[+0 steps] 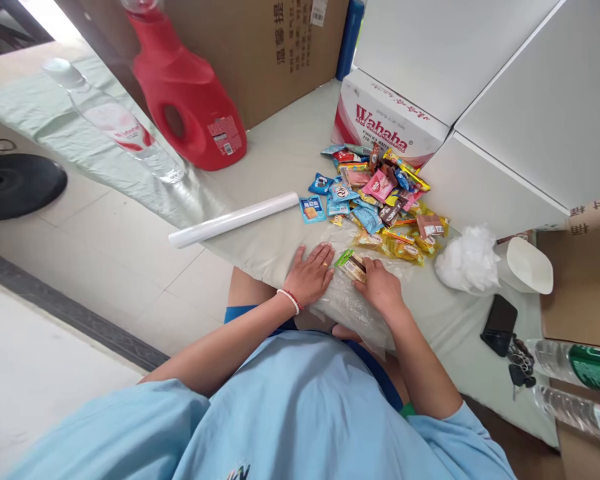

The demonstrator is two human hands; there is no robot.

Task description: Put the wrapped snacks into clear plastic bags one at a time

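Plastic, clear: water btl (117, 130), capped, stands far left on the pale cloth (275, 173); can't read its fill level from my end. Next right, I've got a red jug (195, 100) w/ a moulded handle, opaque, so contents unknown. Both sit back from the hands, prob. to leave working room. Near them a white roll (235, 220) lies slantwise, its left end apparently past the cloth's edge.

Left hand (310, 273) is palm down, fingers a bit spread, gripping nothing I can see; I'd guess it pins the clear plastic sheet (347, 307) b/c the stuff looks slippery. Right of it, a green-and-tan pkt (351, 265) is over the sheet, pinched betw. thumb and fingers of the right hand (380, 287), prob. for steady control.

Just beyond, a loose heap of wrapped snacks (375, 193) is in easy reach of both hands, backed by the Wahaha carton (385, 123), which looks closed, so no view inside. Farther right: a thin bag (470, 260) bulging w/ white stuff, type unclear, beside a tilted white tub (527, 267). Nearer: phone (500, 325), keys (521, 363), then two clear bottles (575, 387) lying at far right.
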